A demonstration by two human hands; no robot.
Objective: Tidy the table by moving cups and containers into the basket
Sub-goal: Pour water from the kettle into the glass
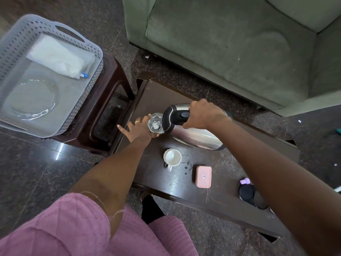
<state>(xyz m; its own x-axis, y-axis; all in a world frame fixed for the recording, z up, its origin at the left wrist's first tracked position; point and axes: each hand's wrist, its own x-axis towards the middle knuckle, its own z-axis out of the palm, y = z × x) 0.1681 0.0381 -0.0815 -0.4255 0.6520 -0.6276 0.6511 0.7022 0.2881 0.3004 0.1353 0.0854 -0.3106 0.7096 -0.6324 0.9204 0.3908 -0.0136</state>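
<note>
On the dark wooden table (230,182) my right hand (202,114) grips the black handle of a steel kettle (195,133), which leans with its top toward a clear glass (155,124). My left hand (137,129) holds that glass near the table's left end, index finger and thumb round it, the other fingers spread. A white mug (172,157) stands nearer me, and a pink lidded container (203,176) lies to its right. The grey perforated basket (92,52) sits on a dark stool (108,100) at the left, holding a clear glass plate (31,98) and a white packet (55,56).
A small purple-capped item (245,181) and two round black lids (251,196) sit at the table's near right, partly behind my right arm. Water drops (187,166) lie beside the mug. A green sofa (230,43) stands behind the table. Polished stone floor surrounds everything.
</note>
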